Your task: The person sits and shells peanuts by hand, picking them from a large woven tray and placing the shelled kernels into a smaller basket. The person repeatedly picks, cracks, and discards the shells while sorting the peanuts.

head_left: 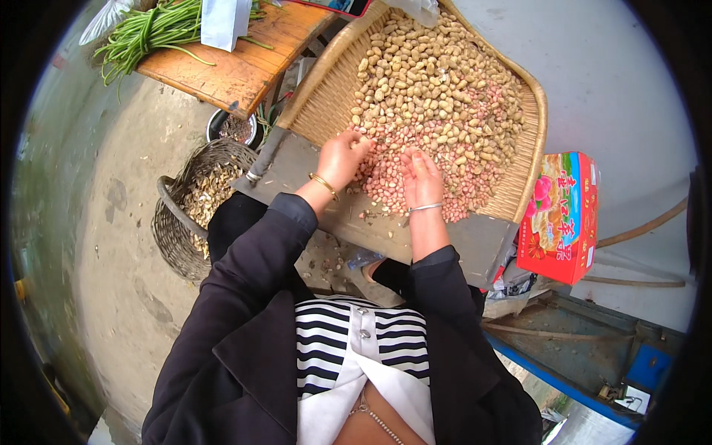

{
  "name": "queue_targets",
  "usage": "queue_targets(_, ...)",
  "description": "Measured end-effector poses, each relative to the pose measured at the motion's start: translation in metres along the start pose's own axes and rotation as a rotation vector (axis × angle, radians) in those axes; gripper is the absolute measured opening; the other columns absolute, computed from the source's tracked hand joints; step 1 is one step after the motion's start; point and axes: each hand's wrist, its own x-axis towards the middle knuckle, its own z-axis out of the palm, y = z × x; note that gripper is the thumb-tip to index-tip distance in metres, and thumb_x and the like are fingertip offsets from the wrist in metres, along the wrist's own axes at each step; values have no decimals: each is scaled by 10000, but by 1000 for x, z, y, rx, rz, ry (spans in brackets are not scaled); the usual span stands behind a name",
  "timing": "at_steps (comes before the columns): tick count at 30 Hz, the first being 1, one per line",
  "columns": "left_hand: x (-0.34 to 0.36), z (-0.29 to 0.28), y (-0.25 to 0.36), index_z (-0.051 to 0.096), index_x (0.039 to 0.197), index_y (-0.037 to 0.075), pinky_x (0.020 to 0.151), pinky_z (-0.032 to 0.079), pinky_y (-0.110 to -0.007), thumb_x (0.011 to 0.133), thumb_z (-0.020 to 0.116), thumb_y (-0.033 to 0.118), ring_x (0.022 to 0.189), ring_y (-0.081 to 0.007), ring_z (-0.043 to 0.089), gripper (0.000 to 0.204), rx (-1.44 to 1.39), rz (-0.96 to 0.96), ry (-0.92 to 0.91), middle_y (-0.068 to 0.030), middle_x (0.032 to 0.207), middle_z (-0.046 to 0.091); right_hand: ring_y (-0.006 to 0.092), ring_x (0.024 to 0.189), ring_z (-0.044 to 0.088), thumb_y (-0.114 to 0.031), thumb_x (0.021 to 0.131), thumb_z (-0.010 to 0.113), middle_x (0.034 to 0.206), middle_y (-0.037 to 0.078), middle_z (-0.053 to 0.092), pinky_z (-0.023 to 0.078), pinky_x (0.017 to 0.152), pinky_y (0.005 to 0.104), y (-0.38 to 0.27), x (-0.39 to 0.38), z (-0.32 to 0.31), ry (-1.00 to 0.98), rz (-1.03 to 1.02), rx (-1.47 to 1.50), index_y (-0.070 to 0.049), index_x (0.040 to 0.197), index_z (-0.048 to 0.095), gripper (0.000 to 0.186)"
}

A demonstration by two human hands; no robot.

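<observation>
A shallow woven basket (531, 104) slants across a grey board in front of me. Unshelled peanuts (408, 63) fill its far part, and pink shelled peanuts (389, 174) lie spread at its near edge. My left hand (343, 159), with a gold bangle at the wrist, is closed in a pinch at the left side of the pile; a small pale peanut shows at its fingertips. Just to the right, my right hand (423, 176) hovers over the pink kernels with curled fingers. What it holds, if anything, is hidden.
Left of my knees stands a wicker basket (167, 230) of empty shells. Behind it is a dark pot (256, 133). A wooden table (222, 78) at the upper left carries green long beans (152, 37). A red printed box (560, 219) stands right of the woven basket.
</observation>
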Motion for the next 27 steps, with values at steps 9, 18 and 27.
queue_targets(9,-18,3,10,510,830,64,412,355,-228,842,391,245,535,-153,485,217,-1262,-737,-355,-50,683,554,98,731,536,-85,817,556,828,37,575,437,653,205,-24,-14,18,-412,-276,-702,-52,1038,569,224)
queue_targets(18,-13,-7,10,475,741,74,426,391,-225,866,456,233,516,-157,484,203,-1317,-611,-279,-30,602,502,224,698,574,-152,773,584,814,114,583,469,635,321,-35,79,49,-178,-716,-1225,-27,916,587,190)
queue_targets(27,-9,-17,22,522,821,51,393,362,-198,857,493,169,470,-102,444,126,-1260,-523,-183,-3,602,485,278,713,566,-243,757,606,791,134,573,466,638,362,-27,110,90,-157,-919,-1717,-40,836,561,223)
